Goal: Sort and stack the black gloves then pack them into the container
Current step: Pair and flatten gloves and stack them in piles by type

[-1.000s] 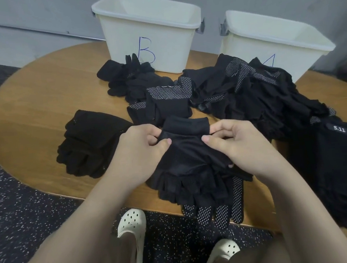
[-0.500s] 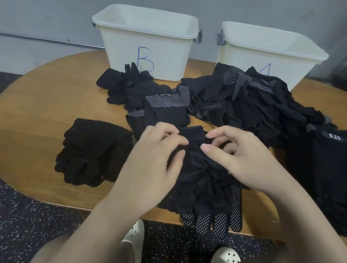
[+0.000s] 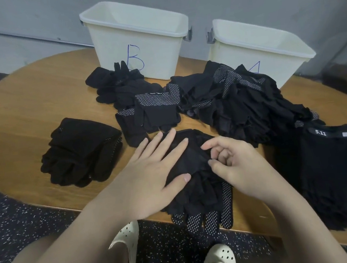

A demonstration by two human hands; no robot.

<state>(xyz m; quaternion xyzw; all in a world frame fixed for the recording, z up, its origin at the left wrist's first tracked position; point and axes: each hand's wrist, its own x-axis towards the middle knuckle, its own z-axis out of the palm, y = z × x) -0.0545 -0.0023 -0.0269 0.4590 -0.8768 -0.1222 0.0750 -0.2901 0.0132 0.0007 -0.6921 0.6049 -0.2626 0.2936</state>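
Note:
A stack of black gloves (image 3: 197, 194) with white grip dots lies at the table's near edge, its fingers hanging over. My left hand (image 3: 151, 171) rests flat on top of it, fingers spread. My right hand (image 3: 233, 166) has curled fingers pinching the top glove's fabric at the stack's right side. A neat stack of black gloves (image 3: 81, 150) sits to the left. A big loose heap of gloves (image 3: 239, 99) fills the middle. Two white containers stand behind, one marked B (image 3: 134, 44), one marked A (image 3: 260, 48).
A pile of black gloves with a 5.11 label (image 3: 333, 171) lies at the right. More loose gloves (image 3: 117, 88) lie in front of container B. The round wooden table (image 3: 28, 107) has bare surface on its left. White shoes (image 3: 126, 242) show below the edge.
The glove held up by both hands was laid down on the near stack. My left hand went from gripping its cuff to lying flat on it.

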